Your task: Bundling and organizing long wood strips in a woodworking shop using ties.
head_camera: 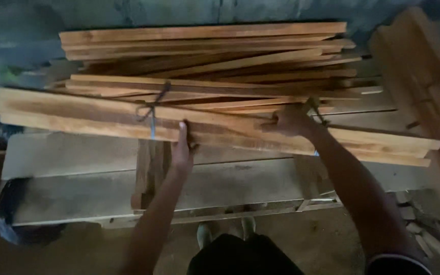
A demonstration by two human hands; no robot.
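A long bundle of reddish-brown sawn wooden boards [98,114], tied with dark cord, is being held at the near edge of a loose stack of thin wooden slats [204,56]; the bundle is lying slantwise across the scene, its left end sitting higher in the picture than its right, and it is resting on the slats behind and over broad pale grey planks [72,153] nearer the person; the left hand [183,147] is being pressed against the bundle's near edge, thumb up on its face, so it is being gripped from below; the right hand [290,120] is being closed over the bundle's top further right, beside a second cord tie; the two hands are being kept well apart, both clamped on the same bundle

A slip seems the likeliest trouble: the weight is being carried mostly between the hands, with a long overhang to the left, so the left end could be judged liable to dip and swing; the cord loop with a blue strand [151,114] looks thin, and boards could be fanned out if it gives; loose slats behind could be dragged along or toppled; rough edges could be caught on the fingers

The boards are appearing streaked, amber with darker grain, square-edged and uneven at the ends; a dark upright wooden frame [418,66] is being seen at the far right
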